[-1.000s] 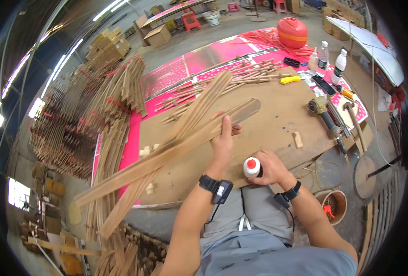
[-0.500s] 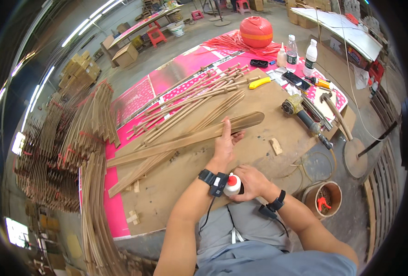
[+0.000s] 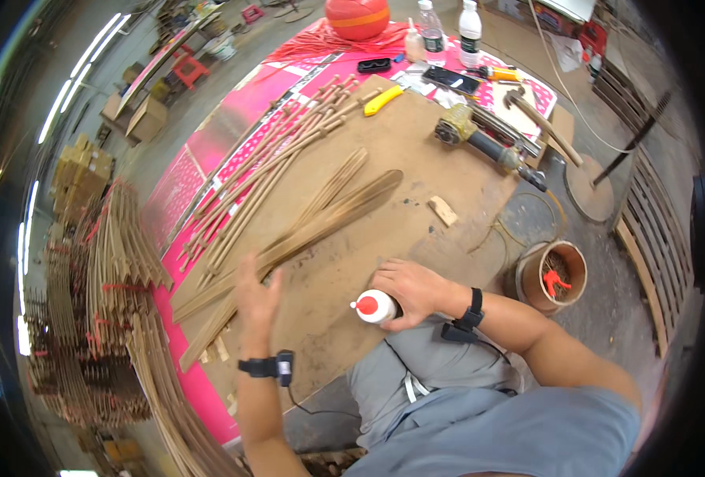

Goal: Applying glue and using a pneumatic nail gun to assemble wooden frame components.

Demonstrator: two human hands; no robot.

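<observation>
My right hand [image 3: 409, 288] is wrapped round a white squeeze bottle [image 3: 374, 307] with a red cap, near the front edge of the table; its nozzle points left. My left hand [image 3: 258, 300], slightly blurred, is raised at the left with thumb and fingers apart, holding nothing I can see. Just beyond it, a long flat wooden slat [image 3: 344, 211] with a rounded, darker end lies on the brown board [image 3: 320, 278]. It lies across a bundle of similar slats [image 3: 320, 195], partly covering them. My left hand hides part of their near ends.
Thin turned wooden rods [image 3: 281, 151] lie farther back. A yellow-handled knife [image 3: 383, 101], a power tool [image 3: 487, 147], a hammer [image 3: 547, 127] and a small wood block [image 3: 443, 211] are to the right. Stacked slats [image 3: 122, 262] stand left; a round bin [image 3: 576, 274] stands right.
My left hand has let go of the top slat and moved left towards me; the slat now lies lower on the bundle. My right hand keeps the bottle. The view has turned right.
</observation>
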